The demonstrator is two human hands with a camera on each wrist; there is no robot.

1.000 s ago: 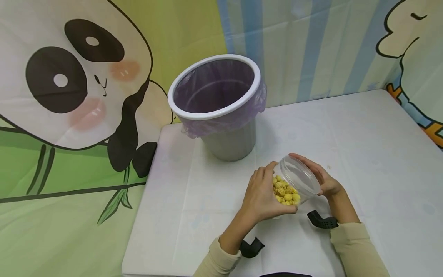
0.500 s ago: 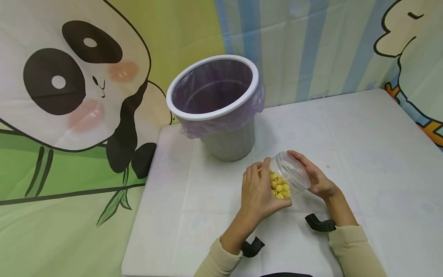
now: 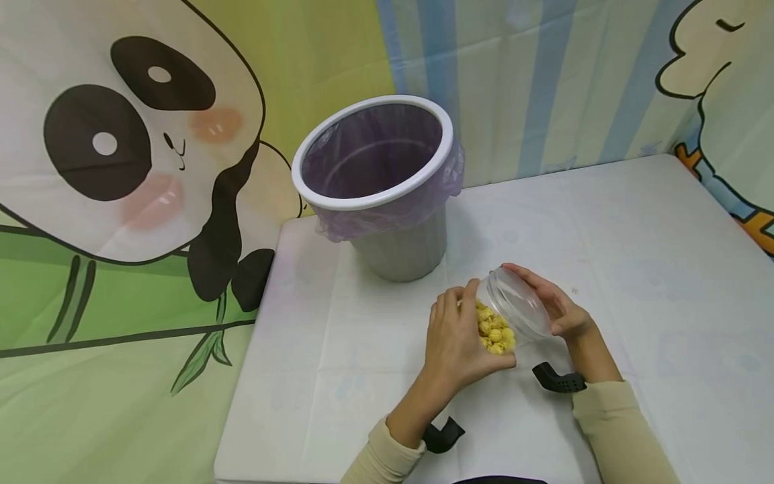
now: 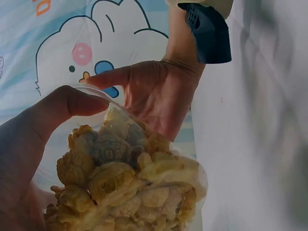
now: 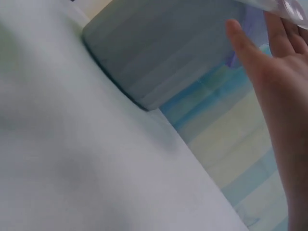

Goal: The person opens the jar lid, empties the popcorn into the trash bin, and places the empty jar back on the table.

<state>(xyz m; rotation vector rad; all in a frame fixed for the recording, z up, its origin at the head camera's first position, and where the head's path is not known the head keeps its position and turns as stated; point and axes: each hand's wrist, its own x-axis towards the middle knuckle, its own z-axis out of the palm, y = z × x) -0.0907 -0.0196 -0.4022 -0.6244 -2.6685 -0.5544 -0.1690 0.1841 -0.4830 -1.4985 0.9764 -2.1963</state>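
Compared with half a second ago, the clear jar (image 3: 525, 308) is held slightly farther to the right, the left hand (image 3: 456, 339) being shifted along with it. It is tilted above the worktop (image 3: 665, 269), on the near side of the grey bin (image 3: 402, 254) and apart from it, with its round end turned toward the right hand (image 3: 561, 306). Yellow popcorn (image 3: 497, 333) is contained in it, gathered toward the left hand, by which the jar's body is gripped between thumb and curled fingers. The round end is held between the right hand's thumb and fingers; whether a lid is fitted there cannot be told. From the left wrist, the popcorn is seen heaped against the clear wall. The bin is stood upright on the worktop and lined with a purple bag (image 3: 393, 223), which is folded outward beneath a white ring (image 3: 363, 202).
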